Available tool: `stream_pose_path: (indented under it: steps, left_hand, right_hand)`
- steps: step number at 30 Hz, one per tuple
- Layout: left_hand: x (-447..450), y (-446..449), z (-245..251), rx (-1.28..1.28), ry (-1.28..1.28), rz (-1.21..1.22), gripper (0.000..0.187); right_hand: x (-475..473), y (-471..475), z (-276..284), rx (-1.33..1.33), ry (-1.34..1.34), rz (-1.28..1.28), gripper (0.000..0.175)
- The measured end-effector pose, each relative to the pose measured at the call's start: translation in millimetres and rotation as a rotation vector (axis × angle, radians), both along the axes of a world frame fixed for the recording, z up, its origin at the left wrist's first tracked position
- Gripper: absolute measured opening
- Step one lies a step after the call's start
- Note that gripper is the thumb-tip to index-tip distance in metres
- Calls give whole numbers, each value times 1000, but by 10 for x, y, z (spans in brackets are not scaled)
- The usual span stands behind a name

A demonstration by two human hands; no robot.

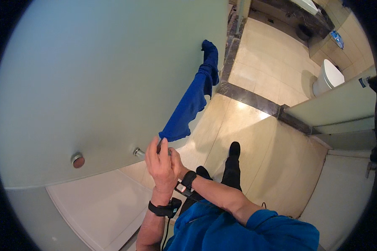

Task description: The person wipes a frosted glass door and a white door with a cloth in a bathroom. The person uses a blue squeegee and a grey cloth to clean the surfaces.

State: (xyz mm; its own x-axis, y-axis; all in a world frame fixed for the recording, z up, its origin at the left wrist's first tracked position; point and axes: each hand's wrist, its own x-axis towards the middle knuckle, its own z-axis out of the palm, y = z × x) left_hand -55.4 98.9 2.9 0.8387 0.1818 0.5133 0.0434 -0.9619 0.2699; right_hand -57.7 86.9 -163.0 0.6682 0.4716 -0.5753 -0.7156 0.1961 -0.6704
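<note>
A long blue cloth [188,100] is stretched slantwise across a frosted glass panel [97,78], its upper end bunched and its lower edge wavy. My left hand [160,161] is at the cloth's lower corner, fingertips at its edge. Between its fingers shows a small dark object [159,146], mostly covered, so its kind cannot be told. Close against it, partly behind, is my right hand [176,161]; its fingers are largely hidden and its hold cannot be told. Both wrists wear black straps with small devices.
A round metal knob [78,160] and a metal fitting [139,152] are on the glass. Dark stone sills [251,98] cross the tiled floor. A white toilet [330,77] stands at upper right, near another glass panel [339,106]. A white tray-like surface [100,207] lies lower left.
</note>
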Motion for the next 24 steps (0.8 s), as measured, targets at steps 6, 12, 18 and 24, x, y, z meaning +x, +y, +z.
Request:
stream_pose_path:
  steps: [6, 12, 18, 24]
  left_hand:
    - [579, 29, -43, 119, 124, -47, 66]
    - [654, 149, -171, 110, 281, -82, 75]
    - [523, 138, -208, 268, 230, -52, 68]
    - [454, 161, -263, 308, 49, -126, 44]
  right_hand:
    - [-68, 211, -221, 218, 125, -188, 27]
    - [293, 240, -534, 421, 357, -396, 23]
    - [69, 533, -977, 68, -270, -339, 29]
    - [41, 209, -848, -466, -943, 55, 25]
